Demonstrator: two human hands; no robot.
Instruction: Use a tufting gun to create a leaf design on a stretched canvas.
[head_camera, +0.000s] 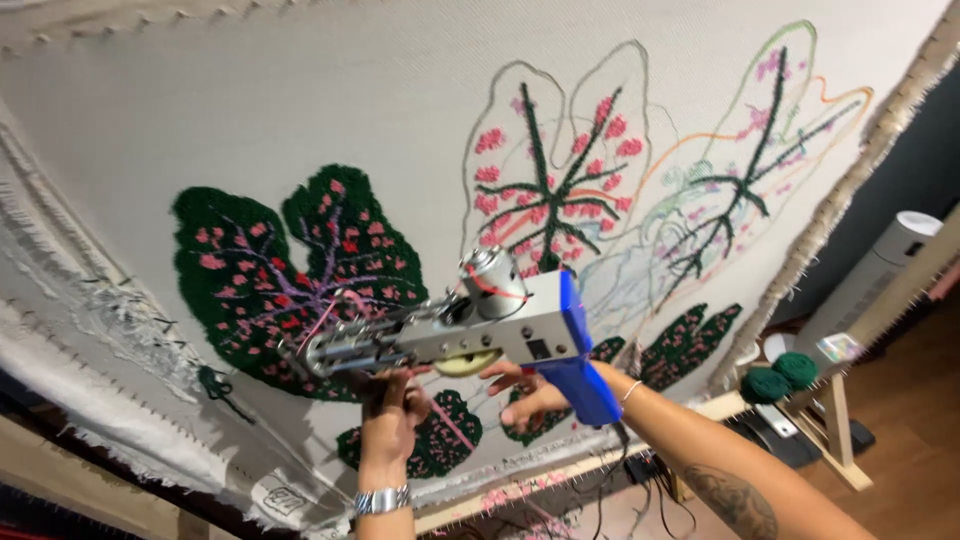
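Right hand (535, 392) grips tufting gun (470, 325); left hand (392, 405) steadies it.

Looked from head height, tilted and close, at the stretched tufting cloth (300, 110), with the tufting gun (470, 325) central at arm's length

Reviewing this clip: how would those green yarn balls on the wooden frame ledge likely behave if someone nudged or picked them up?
The green yarn balls look round and sit loose on the wooden frame, so a nudge would probably roll them off. They look wound from soft fibre, so probably light and squashy, not fragile. A loose end might unwind as they roll, though none is visible.
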